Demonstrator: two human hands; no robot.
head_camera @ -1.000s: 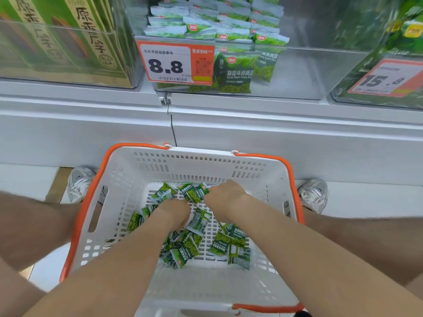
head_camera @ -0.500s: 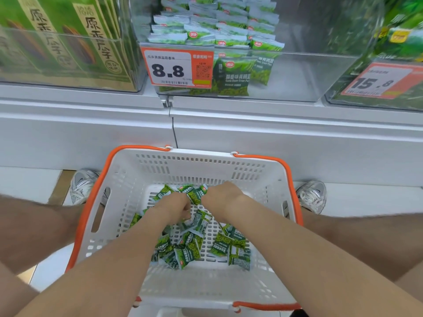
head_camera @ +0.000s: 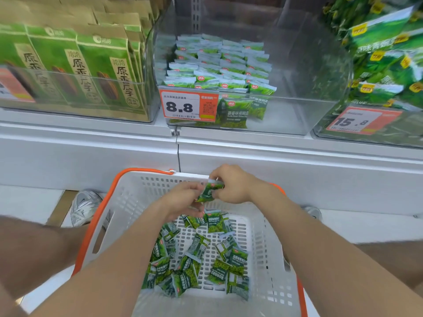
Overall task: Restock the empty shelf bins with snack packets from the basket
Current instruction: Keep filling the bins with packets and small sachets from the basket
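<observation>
A white basket (head_camera: pixel 137 197) with an orange rim stands on the floor in front of me. Several small green snack packets (head_camera: pixel 196 259) lie loose on its bottom. Above the basket's far edge my right hand (head_camera: pixel 231 186) and my left hand (head_camera: pixel 183 200) both pinch a few green packets (head_camera: pixel 209 191) between them. On the shelf above stands a clear plastic bin (head_camera: pixel 286 106) with an 8.8 price tag (head_camera: pixel 186 106). Rows of the same packets fill its left half, and its right half is bare.
To the left, a clear bin holds tall green and brown bags (head_camera: pixel 75 72). Large green bags and a 15.8 tag (head_camera: pixel 361 120) fill the bin at right. A white shelf ledge (head_camera: pixel 274 161) runs just behind the basket. My shoes (head_camera: pixel 83 207) flank it.
Both hands rose out of the packet pile to the basket's far rim, lifting a few packets. My view tilted up toward the shelf.
</observation>
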